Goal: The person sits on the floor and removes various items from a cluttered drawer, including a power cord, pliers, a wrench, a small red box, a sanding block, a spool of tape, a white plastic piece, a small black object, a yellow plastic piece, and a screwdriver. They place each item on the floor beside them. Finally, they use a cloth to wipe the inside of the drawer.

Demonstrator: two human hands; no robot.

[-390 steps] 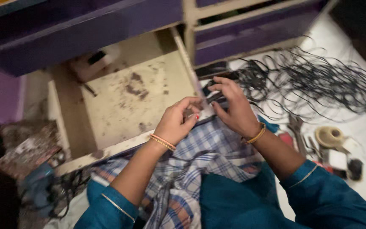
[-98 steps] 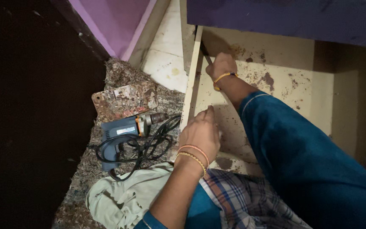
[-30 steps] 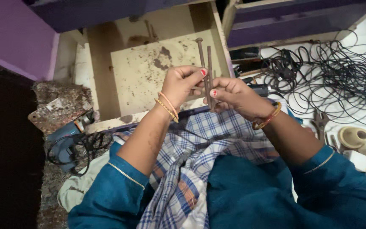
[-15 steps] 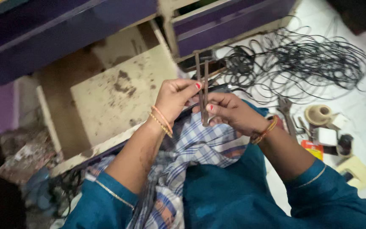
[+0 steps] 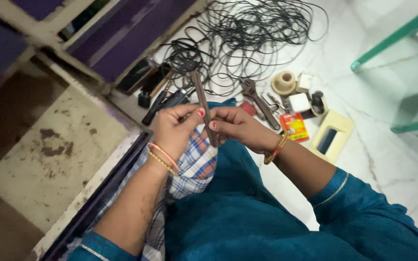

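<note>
Head view has swung toward 2 o'clock since half a second ago — left hand and right hand still pinch the long rusty bolts upright above the checked cloth, grip closed.

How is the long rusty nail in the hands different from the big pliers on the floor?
The rusty nail is one thin straight rod; the pliers have two handles meeting at a joint. The nail is held up by both the left hand and right hand; the pliers lie untouched on the white floor. The nail looks brown, the pliers greyer. Both are metal and long.
</note>
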